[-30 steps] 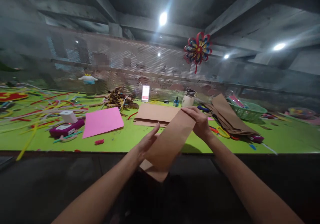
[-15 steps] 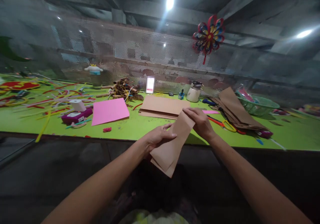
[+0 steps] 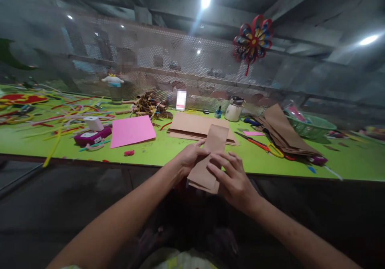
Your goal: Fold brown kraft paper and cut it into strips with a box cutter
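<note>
A folded strip of brown kraft paper (image 3: 217,136) is held over the front edge of the table, its lower end showing several layers. My left hand (image 3: 189,159) grips the strip from the left, thumb on top. On the right side, my right hand (image 3: 236,181) has its fingers bent over the paper's edge; its thumb is hidden. Just behind the strip lies a stack of folded brown paper sheets (image 3: 189,124) on the green table. Scissors with orange and yellow handles (image 3: 273,149) rest to the right of my hands.
Left of the stack are a pink paper sheet (image 3: 132,130), a purple box (image 3: 92,136) and a tangle of coloured strips (image 3: 57,120). At the right lie more brown paper (image 3: 281,128) and a green basket (image 3: 315,126). A white jar (image 3: 234,110) stands near the mesh screen (image 3: 204,66).
My right hand has left the strip's upper end and come down and nearer to its lower right edge. The strip now stands more upright, with its lower end higher. My left hand still holds it.
</note>
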Demonstrator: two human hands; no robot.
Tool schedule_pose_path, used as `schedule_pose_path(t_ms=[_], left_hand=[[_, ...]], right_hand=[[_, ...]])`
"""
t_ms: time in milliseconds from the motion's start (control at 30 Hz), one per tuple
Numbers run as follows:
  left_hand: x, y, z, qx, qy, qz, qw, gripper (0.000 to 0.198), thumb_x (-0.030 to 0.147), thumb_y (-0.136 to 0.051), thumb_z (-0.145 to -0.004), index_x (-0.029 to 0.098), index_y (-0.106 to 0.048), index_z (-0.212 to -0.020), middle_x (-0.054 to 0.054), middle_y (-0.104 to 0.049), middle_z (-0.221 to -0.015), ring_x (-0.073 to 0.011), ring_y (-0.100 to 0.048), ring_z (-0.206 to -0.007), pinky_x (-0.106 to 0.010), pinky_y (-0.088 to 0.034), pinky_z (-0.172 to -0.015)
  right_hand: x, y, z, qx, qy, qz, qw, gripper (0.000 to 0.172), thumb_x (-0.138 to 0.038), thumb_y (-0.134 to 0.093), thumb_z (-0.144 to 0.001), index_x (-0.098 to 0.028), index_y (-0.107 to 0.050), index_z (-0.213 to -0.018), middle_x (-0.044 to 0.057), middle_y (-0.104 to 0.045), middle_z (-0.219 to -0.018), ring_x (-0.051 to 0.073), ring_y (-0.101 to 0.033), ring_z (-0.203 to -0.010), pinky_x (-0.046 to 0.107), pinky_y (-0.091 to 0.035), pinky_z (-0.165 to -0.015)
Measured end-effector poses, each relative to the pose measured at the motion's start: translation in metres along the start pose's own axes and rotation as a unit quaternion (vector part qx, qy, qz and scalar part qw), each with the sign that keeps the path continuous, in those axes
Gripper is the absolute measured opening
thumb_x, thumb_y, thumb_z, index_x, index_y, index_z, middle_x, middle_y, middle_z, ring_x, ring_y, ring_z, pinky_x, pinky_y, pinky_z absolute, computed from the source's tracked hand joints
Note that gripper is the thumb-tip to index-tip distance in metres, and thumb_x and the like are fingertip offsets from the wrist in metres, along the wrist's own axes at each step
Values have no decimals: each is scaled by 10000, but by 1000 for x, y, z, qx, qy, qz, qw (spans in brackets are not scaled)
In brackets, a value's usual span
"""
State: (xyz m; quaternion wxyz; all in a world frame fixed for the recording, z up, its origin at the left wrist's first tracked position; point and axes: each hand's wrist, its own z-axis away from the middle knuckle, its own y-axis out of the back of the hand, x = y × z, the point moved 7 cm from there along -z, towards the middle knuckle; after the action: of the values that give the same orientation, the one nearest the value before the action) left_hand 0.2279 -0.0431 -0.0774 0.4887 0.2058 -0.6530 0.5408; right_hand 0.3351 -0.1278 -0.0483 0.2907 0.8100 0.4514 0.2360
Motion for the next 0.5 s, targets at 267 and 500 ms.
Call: schedule_pose_path(t_ms=[267,500], left_hand=[[10,20,4,85,-75,-106,988,475,434,-642,-780,164,-521,-1151,-46,-641,-799,-152,-617,-695,-256,-493,-631],[63,0,43,136,-278,-447,839,522,534,-542,-820,180,-566,-1204,-125,-546,-1261,-257,-516,-1147,-354,-453,-917]], right_hand=[[26,17,4,153,-100,-178,967,369,-22,-529,-831,-235,-653,-1107,58,-696,-981,205,-629,-930,366,-513,-813],[79,42,2,323,-363,-354,799,162,-248,-736,-740,-217,-740,-899,4,-734,-852,190,-656,-817,327,-525,-785]])
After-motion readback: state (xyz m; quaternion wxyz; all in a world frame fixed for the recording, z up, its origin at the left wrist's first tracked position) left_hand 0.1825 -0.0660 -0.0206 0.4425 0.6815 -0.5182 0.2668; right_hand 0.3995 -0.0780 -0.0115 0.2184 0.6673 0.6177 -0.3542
